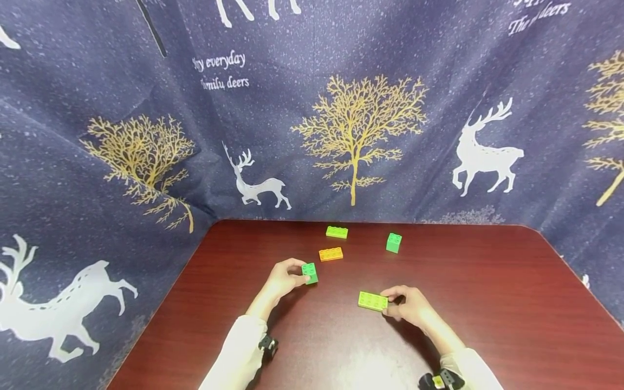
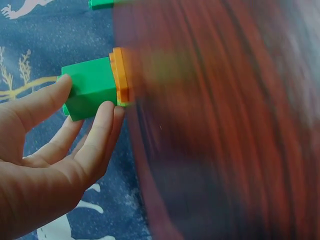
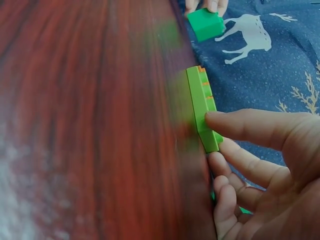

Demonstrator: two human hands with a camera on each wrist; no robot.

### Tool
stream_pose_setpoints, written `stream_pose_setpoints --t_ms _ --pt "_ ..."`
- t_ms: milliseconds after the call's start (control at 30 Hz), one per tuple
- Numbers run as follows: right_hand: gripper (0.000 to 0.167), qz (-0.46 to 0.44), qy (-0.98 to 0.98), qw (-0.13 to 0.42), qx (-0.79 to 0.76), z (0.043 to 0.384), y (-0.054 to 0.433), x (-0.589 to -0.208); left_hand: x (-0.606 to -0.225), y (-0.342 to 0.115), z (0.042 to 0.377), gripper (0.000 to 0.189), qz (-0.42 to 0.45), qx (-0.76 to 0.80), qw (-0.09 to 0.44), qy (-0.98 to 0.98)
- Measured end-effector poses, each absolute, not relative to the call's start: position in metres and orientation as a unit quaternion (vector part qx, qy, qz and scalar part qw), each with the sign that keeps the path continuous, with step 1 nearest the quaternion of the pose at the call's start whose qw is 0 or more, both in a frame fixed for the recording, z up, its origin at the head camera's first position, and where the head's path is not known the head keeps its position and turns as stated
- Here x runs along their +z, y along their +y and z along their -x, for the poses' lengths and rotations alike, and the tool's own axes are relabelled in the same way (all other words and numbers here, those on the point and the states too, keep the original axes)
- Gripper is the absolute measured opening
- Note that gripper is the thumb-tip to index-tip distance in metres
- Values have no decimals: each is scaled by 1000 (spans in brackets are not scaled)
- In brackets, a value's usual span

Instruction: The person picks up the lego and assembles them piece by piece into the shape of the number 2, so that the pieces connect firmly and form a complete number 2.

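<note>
A square green building brick (image 1: 310, 273) is pinched between the thumb and fingers of my left hand (image 1: 284, 279), its studs facing up in the head view. The left wrist view shows that green brick (image 2: 90, 90) close up, thumb on one side and fingertips on the other. To the right and nearer me, my right hand (image 1: 408, 306) grips one end of a long, thin lime-green brick (image 1: 373, 301). In the right wrist view the thumb presses the lime brick's (image 3: 200, 102) edge. The two held bricks are apart. Whether the lime brick touches the table, I cannot tell.
Beyond the hands on the reddish-brown table (image 1: 468, 281) lie a flat orange brick (image 1: 331, 254), another lime-green brick (image 1: 337, 232) and a second green square brick (image 1: 394, 242). A dark blue cloth (image 1: 273, 135) with deer and trees hangs behind the far edge.
</note>
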State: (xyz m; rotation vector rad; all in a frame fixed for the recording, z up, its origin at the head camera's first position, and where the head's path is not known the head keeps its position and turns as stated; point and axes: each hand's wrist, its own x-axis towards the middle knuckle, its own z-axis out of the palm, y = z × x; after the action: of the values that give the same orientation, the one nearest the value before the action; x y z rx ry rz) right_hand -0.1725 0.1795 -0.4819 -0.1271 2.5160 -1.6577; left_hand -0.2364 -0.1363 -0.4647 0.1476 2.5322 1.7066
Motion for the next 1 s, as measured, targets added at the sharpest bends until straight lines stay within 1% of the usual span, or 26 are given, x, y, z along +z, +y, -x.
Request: stream_pose_setpoints --t_ms 167,600,800,1000 --pt "37 39 834 56 -548 173 179 -480 -462 -125 233 34 -69 564 51 821" --pt "38 35 835 55 -546 178 178 -481 -465 -87 225 34 -109 599 105 786" --pt "38 25 838 49 -543 180 176 -481 -465 -75 221 35 -109 595 112 788" --pt "38 23 835 56 -546 180 177 -481 -464 -64 218 35 -110 613 121 773"
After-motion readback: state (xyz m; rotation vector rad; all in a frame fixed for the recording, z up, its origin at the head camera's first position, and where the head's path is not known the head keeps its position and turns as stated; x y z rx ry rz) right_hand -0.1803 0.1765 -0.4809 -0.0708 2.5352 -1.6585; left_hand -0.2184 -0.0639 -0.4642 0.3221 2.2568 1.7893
